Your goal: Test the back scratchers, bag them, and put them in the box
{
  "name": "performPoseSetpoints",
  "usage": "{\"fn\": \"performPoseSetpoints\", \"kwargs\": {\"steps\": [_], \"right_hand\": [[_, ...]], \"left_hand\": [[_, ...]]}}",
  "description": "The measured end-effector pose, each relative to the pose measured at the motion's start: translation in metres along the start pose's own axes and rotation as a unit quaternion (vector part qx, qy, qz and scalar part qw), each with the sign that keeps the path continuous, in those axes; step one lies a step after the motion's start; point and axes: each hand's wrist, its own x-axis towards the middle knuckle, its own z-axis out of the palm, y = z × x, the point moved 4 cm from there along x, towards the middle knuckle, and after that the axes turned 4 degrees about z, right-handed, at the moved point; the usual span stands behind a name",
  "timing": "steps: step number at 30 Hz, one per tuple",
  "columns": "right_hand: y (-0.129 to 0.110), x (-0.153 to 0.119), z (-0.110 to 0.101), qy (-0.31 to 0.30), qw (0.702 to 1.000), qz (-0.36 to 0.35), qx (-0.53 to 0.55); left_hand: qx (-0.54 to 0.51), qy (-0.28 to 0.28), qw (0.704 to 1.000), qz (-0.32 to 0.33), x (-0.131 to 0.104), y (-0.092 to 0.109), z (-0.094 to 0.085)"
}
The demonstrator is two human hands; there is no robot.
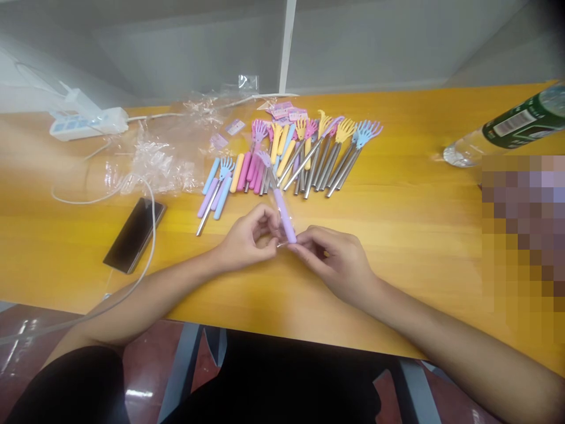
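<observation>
A back scratcher with a purple handle [285, 215] lies tilted between my hands, inside a clear plastic sleeve. My left hand [253, 235] has its fingers curled around the sleeve's left edge. My right hand [338, 256] pinches at the lower end of the handle. Beyond them lie several metal rods with claw-shaped heads in yellow [345, 131], blue [367, 134] and pink. Loose coloured handles [238, 172] are spread left of the rods, and pink cards [282, 111] sit behind.
Clear plastic bags [161, 159] are heaped at the left, near a white power strip [90, 123]. A cable crosses a phone [135, 235]. A bottle [512, 126] lies toward the right, above a pixelated area.
</observation>
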Motion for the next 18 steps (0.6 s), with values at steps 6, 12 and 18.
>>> {"fn": "performPoseSetpoints", "kwargs": {"steps": [6, 12, 18], "right_hand": [[0.0, 0.001, -0.004, 0.027, 0.999, -0.023, -0.027], [0.003, 0.006, -0.006, 0.055, 0.997, 0.02, 0.042], [0.011, 0.008, -0.003, 0.027, 0.992, 0.069, 0.1]], "left_hand": [[0.0, -0.014, 1.0, 0.011, -0.001, 0.002, 0.004], [0.018, -0.03, 0.999, 0.026, -0.004, 0.01, 0.009], [0.029, -0.044, 0.998, 0.033, -0.007, 0.014, 0.016]]}}
